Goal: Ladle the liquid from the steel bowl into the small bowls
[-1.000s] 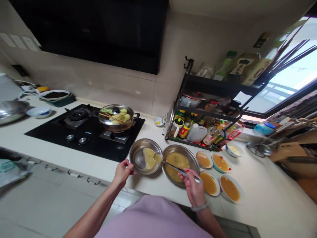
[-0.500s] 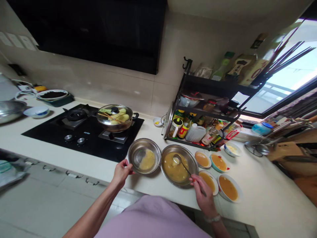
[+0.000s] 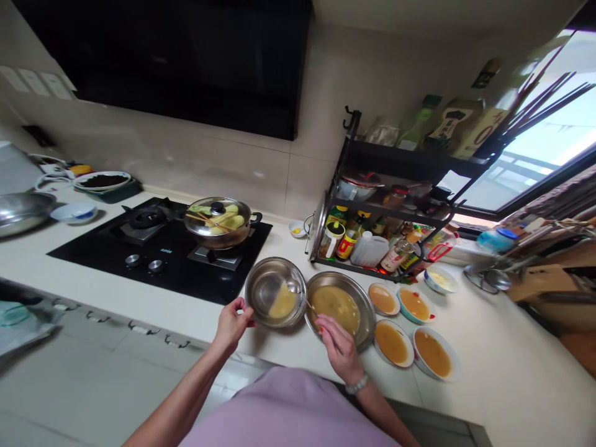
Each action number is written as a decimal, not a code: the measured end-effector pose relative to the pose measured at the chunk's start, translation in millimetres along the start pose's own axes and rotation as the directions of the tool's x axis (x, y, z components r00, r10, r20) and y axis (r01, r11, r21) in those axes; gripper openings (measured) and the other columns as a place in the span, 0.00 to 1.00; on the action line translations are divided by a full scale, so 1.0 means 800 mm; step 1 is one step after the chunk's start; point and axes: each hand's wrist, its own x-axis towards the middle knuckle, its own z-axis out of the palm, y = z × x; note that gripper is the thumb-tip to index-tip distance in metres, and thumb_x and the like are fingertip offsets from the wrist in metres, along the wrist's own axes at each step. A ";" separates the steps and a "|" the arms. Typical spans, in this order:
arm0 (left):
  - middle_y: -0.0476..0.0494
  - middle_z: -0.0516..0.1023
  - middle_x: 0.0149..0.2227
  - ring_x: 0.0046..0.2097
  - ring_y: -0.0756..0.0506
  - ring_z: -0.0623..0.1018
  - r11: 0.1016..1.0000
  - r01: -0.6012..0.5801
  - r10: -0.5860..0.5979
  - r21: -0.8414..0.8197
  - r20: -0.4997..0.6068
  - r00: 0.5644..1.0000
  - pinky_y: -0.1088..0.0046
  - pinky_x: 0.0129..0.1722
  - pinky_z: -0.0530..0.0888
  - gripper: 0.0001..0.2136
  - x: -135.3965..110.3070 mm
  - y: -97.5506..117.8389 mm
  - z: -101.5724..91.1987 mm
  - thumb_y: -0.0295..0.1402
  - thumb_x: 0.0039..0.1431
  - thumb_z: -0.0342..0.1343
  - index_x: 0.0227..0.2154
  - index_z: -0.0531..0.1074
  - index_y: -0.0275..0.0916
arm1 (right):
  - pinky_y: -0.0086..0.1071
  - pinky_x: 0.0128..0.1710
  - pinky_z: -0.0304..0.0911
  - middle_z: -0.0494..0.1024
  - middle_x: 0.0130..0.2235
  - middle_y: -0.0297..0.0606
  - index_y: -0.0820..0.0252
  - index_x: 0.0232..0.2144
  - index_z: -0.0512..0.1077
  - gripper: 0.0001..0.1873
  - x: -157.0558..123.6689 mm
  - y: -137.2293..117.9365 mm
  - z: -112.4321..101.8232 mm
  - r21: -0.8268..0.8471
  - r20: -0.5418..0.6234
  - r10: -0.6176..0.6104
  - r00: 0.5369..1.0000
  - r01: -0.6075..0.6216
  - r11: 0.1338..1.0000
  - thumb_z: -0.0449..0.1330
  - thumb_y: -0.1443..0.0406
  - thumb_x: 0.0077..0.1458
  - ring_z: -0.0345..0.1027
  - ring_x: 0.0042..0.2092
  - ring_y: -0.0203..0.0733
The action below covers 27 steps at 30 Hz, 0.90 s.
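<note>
- Steel bowl (image 3: 274, 301), tilted toward the person, holds a small pool of yellow batter (image 3: 282, 306); the left hand (image 3: 231, 324) grips its near rim, fingers clamped on the edge, as it did half a second ago.
- The right hand (image 3: 338, 346), fingers closed round the ladle (image 3: 300, 295), has swung back from the wide steel basin (image 3: 342, 307), where the scoop dipped a moment earlier; the scoop now sits over the bowl's right rim.
- Judged from this, batter goes back and forth between the two vessels, with the basin holding most of it.
- Four filled small dishes (image 3: 393, 344) stand just right of the basin.
</note>
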 end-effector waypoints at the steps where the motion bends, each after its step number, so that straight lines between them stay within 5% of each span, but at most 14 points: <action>1: 0.58 0.63 0.14 0.18 0.54 0.67 1.000 -0.001 0.001 0.004 -0.003 1.000 0.72 0.20 0.75 0.14 0.000 0.001 0.000 0.35 0.35 0.61 0.16 0.58 0.40 | 0.37 0.40 0.75 0.81 0.42 0.44 0.55 0.41 0.78 0.12 0.001 0.003 0.006 0.047 -0.009 0.047 0.999 -0.046 0.998 0.55 0.61 0.60 0.76 0.45 0.46; 3: 0.58 0.63 0.14 0.17 0.54 0.67 1.000 0.005 -0.005 0.011 -0.015 1.000 0.73 0.21 0.75 0.14 0.000 0.001 -0.001 0.35 0.35 0.60 0.16 0.58 0.41 | 0.36 0.35 0.75 0.81 0.37 0.43 0.57 0.38 0.78 0.14 0.001 0.009 0.014 0.168 -0.061 0.206 0.977 -0.194 0.967 0.57 0.57 0.59 0.77 0.37 0.45; 6: 0.59 0.62 0.13 0.16 0.53 0.69 0.999 0.031 -0.031 0.011 -0.031 0.999 0.73 0.20 0.74 0.14 0.002 -0.001 -0.004 0.35 0.34 0.61 0.15 0.57 0.41 | 0.37 0.33 0.75 0.81 0.29 0.41 0.60 0.35 0.77 0.18 -0.001 0.016 0.020 0.376 -0.166 0.493 0.854 -0.407 0.832 0.60 0.51 0.55 0.76 0.29 0.44; 9: 0.59 0.62 0.13 0.16 0.53 0.69 0.999 0.047 -0.047 -0.002 -0.031 0.998 0.73 0.21 0.74 0.15 0.005 -0.005 -0.009 0.36 0.34 0.61 0.15 0.57 0.41 | 0.39 0.32 0.74 0.81 0.29 0.42 0.61 0.32 0.77 0.20 0.000 0.018 0.018 0.504 -0.205 0.616 0.761 -0.457 0.733 0.64 0.50 0.49 0.76 0.29 0.46; 21: 0.59 0.63 0.13 0.16 0.52 0.70 0.996 0.090 -0.091 -0.022 -0.026 0.996 0.73 0.21 0.74 0.16 0.009 -0.012 -0.011 0.36 0.34 0.62 0.15 0.57 0.40 | 0.39 0.31 0.73 0.80 0.34 0.43 0.61 0.31 0.76 0.14 -0.001 0.017 0.002 0.596 -0.240 0.658 0.714 -0.427 0.680 0.65 0.55 0.48 0.77 0.31 0.48; 27: 0.59 0.63 0.13 0.16 0.53 0.69 0.995 0.089 -0.090 -0.048 -0.035 0.995 0.72 0.21 0.75 0.16 0.013 -0.015 -0.013 0.35 0.33 0.63 0.15 0.57 0.40 | 0.41 0.32 0.73 0.80 0.35 0.43 0.58 0.31 0.76 0.13 -0.003 0.024 -0.034 0.573 -0.308 0.627 0.715 -0.387 0.723 0.64 0.55 0.50 0.77 0.33 0.49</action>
